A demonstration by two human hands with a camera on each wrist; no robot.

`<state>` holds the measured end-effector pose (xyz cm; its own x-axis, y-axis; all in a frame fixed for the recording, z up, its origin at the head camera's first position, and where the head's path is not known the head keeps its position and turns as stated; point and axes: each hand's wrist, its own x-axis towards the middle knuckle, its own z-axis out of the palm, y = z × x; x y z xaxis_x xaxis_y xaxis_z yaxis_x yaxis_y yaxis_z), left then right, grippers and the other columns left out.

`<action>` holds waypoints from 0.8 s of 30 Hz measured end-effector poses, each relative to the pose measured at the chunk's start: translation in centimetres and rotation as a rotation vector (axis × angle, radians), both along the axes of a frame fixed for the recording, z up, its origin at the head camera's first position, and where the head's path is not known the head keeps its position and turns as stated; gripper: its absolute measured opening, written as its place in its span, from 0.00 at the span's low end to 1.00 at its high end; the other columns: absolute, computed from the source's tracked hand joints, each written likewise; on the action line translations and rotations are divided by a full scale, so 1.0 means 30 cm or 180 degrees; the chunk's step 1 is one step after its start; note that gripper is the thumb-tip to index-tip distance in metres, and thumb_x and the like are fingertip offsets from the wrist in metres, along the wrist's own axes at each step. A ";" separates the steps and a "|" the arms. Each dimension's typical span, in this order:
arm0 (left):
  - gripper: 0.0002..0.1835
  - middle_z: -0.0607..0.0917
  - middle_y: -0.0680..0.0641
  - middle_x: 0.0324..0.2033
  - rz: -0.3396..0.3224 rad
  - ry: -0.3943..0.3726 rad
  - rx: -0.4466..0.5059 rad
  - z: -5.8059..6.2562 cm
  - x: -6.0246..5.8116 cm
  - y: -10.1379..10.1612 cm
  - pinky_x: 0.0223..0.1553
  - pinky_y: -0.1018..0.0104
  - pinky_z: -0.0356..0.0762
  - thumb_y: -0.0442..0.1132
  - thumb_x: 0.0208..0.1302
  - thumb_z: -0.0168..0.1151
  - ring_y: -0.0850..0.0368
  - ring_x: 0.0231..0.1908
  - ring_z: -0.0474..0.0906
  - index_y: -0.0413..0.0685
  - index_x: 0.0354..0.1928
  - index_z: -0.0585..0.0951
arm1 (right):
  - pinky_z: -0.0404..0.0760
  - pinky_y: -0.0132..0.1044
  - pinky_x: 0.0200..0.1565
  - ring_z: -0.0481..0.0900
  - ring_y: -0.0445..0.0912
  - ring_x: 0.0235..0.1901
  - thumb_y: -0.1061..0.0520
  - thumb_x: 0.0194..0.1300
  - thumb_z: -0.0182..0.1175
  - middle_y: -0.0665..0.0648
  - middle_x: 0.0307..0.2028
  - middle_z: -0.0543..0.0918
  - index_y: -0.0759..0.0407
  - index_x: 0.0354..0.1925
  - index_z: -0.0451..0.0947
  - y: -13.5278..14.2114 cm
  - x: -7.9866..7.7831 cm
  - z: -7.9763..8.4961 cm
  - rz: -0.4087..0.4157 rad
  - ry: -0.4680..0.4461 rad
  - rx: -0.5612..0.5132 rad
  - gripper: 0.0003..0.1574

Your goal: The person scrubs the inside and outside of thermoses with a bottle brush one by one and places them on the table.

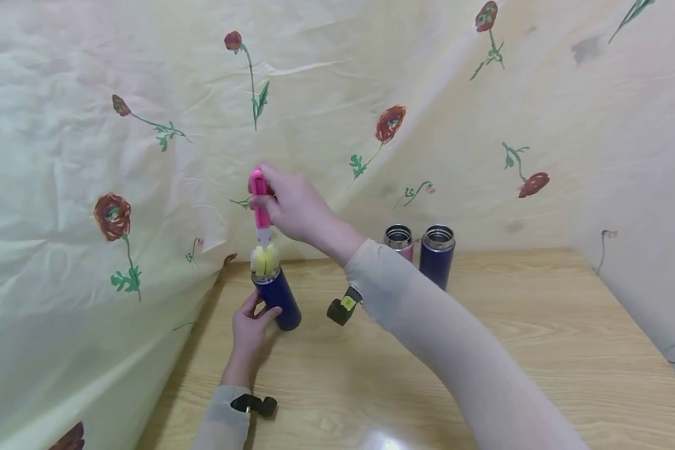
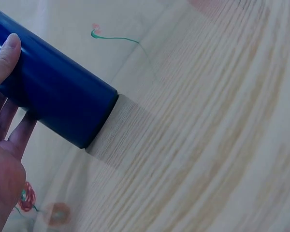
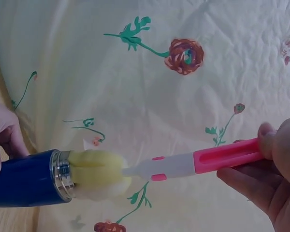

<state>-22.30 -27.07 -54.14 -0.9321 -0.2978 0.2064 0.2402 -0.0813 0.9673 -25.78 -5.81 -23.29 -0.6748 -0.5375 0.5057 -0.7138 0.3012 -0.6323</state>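
Observation:
A dark blue bottle (image 1: 281, 303) with a bare steel mouth stands on the wooden table, tilted a little to the left. My left hand (image 1: 251, 324) grips its side, thumb and fingers on either side of it in the left wrist view. Above it, my right hand (image 1: 289, 201) holds the pink handle of a bottle brush (image 3: 227, 155). The brush's yellow and white sponge head (image 3: 99, 169) sits at the bottle's mouth; its lower end is hidden inside.
A pink bottle (image 1: 403, 240) and another dark blue bottle (image 1: 437, 253), both lidless, stand near the table's back edge, right of the right forearm. Flower-printed cloth (image 1: 315, 81) hangs behind and along the sides of the wooden table (image 1: 512, 325).

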 end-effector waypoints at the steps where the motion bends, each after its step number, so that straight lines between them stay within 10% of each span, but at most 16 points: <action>1: 0.39 0.87 0.51 0.49 0.0009 -0.0017 0.0001 0.000 0.001 0.001 0.58 0.67 0.84 0.17 0.53 0.76 0.53 0.58 0.80 0.31 0.70 0.77 | 0.87 0.32 0.40 0.88 0.44 0.41 0.59 0.80 0.61 0.54 0.39 0.87 0.56 0.45 0.72 -0.002 -0.001 0.001 0.0023 -0.0006 0.0037 0.06; 24: 0.40 0.87 0.49 0.54 0.0026 0.0059 -0.0250 0.000 0.002 -0.002 0.59 0.69 0.82 0.18 0.57 0.75 0.62 0.57 0.80 0.34 0.73 0.73 | 0.87 0.32 0.46 0.89 0.43 0.49 0.63 0.81 0.58 0.57 0.48 0.89 0.56 0.46 0.71 -0.077 -0.017 -0.062 0.0259 -0.0225 0.0263 0.04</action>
